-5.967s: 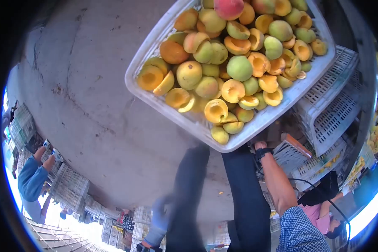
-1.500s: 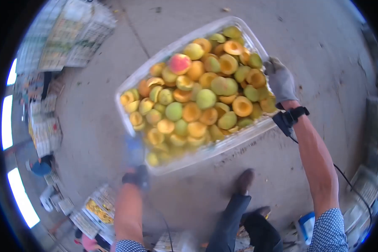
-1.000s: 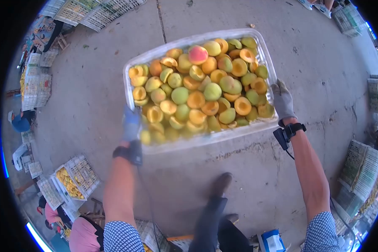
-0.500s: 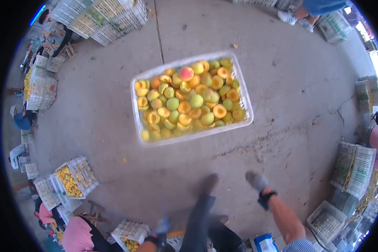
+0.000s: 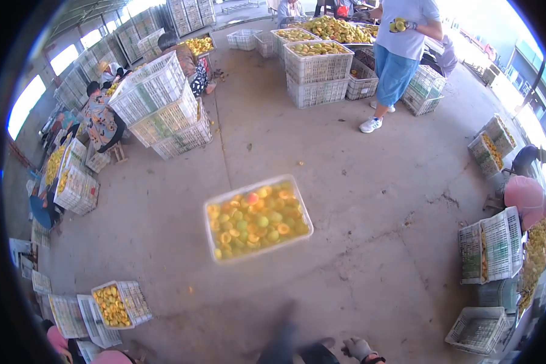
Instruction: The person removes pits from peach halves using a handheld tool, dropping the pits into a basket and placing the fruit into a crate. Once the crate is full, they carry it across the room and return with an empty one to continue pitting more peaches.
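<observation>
My right hand, in a grey glove with dark fingertips, is at the bottom edge of the head view. Its fingers are loosely bent and partly apart, with nothing visible in them. My left hand is out of view. Ahead of me on the concrete floor is a white plastic crate full of halved yellow-green peaches, one of them with a red blush. The crate stands well apart from my right hand. My legs show at the bottom, blurred.
Stacked crates stand at the upper left. Fruit-filled crates stand at the back beside a person in blue shorts holding fruit. More crates and a seated person in pink are at right. Another fruit crate stands lower left.
The view has tilted up, so the back of the hall now shows. The peach crate looks smaller and lower. My left hand has left the view; my right hand sits lower in it.
</observation>
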The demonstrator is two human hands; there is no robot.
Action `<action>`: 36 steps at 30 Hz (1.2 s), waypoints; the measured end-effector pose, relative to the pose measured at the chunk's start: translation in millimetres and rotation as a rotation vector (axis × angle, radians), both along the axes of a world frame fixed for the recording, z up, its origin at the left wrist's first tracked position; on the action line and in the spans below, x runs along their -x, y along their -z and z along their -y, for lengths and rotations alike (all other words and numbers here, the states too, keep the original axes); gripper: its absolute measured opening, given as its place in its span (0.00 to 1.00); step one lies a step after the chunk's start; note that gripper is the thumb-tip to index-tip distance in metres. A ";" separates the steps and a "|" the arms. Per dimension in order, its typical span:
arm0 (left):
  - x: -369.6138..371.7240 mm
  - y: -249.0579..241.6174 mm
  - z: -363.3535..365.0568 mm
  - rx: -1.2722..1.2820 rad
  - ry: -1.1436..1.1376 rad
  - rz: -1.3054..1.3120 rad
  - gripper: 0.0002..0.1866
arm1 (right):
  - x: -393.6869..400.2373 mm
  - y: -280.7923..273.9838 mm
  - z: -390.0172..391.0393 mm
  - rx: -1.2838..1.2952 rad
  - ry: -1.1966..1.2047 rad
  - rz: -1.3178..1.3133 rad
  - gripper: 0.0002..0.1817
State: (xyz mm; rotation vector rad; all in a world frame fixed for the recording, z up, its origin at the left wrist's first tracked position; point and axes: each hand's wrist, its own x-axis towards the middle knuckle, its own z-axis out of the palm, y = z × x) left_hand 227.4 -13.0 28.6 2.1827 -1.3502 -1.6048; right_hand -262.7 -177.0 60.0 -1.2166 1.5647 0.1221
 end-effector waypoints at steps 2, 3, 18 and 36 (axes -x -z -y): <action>19.1 -22.8 24.0 -0.285 0.129 0.120 0.23 | 16.6 -25.2 -14.5 0.215 0.084 0.079 0.15; 31.3 -48.4 38.9 -0.303 0.028 0.108 0.23 | 11.3 -68.8 12.3 0.184 0.143 0.093 0.15; 112.1 -93.7 145.0 -0.083 0.200 0.157 0.26 | 152.8 -15.9 -295.6 0.212 0.541 -0.104 0.15; 172.3 -9.7 230.9 0.092 0.579 0.226 0.30 | 36.5 -32.8 -310.9 0.314 0.617 -0.297 0.16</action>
